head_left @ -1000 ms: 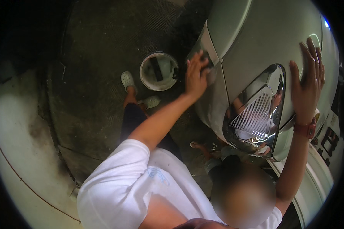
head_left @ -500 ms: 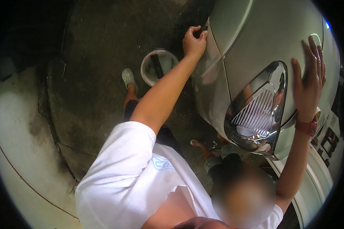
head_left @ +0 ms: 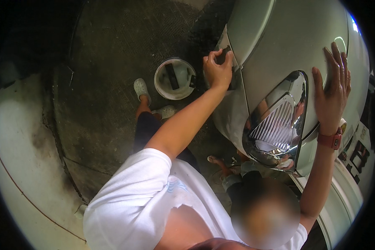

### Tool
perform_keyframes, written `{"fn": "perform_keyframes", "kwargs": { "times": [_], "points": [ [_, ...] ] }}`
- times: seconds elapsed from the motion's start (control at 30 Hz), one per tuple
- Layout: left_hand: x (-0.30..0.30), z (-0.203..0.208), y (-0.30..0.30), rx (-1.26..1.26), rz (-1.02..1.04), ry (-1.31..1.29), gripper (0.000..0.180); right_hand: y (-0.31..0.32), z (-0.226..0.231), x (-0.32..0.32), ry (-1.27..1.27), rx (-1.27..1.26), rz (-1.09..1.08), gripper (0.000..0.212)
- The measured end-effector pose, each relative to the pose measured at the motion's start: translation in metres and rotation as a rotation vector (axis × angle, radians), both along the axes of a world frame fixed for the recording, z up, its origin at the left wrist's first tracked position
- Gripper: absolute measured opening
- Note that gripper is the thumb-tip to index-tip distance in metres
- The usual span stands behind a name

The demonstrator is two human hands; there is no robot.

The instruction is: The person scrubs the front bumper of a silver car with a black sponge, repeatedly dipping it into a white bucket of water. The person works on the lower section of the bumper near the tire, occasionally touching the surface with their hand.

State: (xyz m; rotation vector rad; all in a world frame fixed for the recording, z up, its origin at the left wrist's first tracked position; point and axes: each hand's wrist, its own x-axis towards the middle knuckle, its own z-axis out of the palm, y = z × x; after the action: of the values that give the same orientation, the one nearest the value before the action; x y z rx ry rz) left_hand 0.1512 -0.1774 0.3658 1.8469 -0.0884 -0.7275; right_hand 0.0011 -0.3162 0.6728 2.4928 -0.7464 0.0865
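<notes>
My left hand is closed on a small dark pad, pinched between thumb and fingers against the edge of a pale silver-green car body. The pad's exact kind is partly hidden by the fingers. My right hand, with a red watch on its wrist, lies flat on the same body with its fingers stretched out. A chrome-framed, ribbed lamp sits on the panel between my hands.
A round white bucket holding a dark bar and cloudy liquid stands on the dark floor left of my left hand. Another person is low beside the car, near my right arm. A pale surface lies at the left.
My left hand has slid nearer along the panel edge, with the dark pad still pinched. More of the bucket shows. My right hand stays flat on the body.
</notes>
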Motion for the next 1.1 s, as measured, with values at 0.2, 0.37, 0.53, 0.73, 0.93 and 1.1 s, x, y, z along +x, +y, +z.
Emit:
{"fn": "perform_keyframes", "kwargs": {
  "times": [0.2,0.37,0.53,0.73,0.93,1.1],
  "points": [
    [0.040,-0.030,-0.040,-0.056,0.114,0.112,0.052,0.005,0.001,0.012,-0.007,0.013,0.017,0.053],
    [0.010,-0.007,-0.017,-0.027,0.016,0.013,0.047,0.003,0.002,0.002,-0.015,0.012,-0.015,0.053],
    [0.041,-0.039,-0.039,-0.056,0.073,0.002,0.046,0.003,0.001,0.016,-0.033,0.021,0.032,0.052],
    [-0.027,-0.005,0.025,-0.116,-0.067,-0.176,0.044,0.006,0.004,0.003,-0.017,0.007,-0.030,0.051],
    [0.014,-0.042,0.003,-0.089,-0.033,-0.232,0.040,0.003,0.000,0.015,-0.033,0.022,0.011,0.053],
    [-0.020,-0.045,0.027,-0.157,-0.091,-0.359,0.039,0.003,0.003,0.004,-0.021,0.009,-0.007,0.052]
  ]
}}
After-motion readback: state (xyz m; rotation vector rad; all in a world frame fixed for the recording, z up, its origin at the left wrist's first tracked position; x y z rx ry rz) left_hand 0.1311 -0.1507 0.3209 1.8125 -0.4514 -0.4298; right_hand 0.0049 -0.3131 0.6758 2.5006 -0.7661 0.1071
